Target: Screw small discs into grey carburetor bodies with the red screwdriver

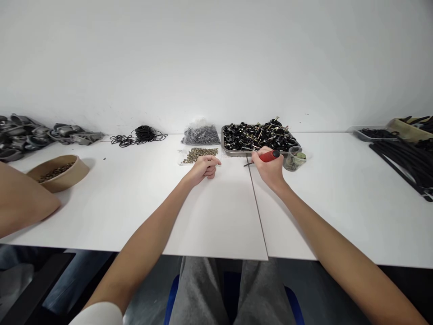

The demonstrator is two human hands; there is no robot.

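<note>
My right hand [269, 169] is closed round a screwdriver [269, 156] with a red handle and black butt end. Its thin dark shaft points left, low over the table. To the left, my left hand [204, 168] is closed, fingers curled and thumb by the index finger; anything in its fingertips is too small to make out. Just beyond it lies a shallow clear tray of small brass-coloured fasteners [200, 154]. Behind my right hand is a metal tray [233, 154] heaped with black parts bearing metal pins [260, 135]. A clear cup [293, 162] stands right of that hand.
A bag of dark small pieces [200, 134] leans by the wall, left of it a black cord bundle [145, 134]. A co-worker's arm [23, 198] rests near a tan bowl [76, 174]. Grey parts [27, 133] lie far left, black strips [402, 162] far right.
</note>
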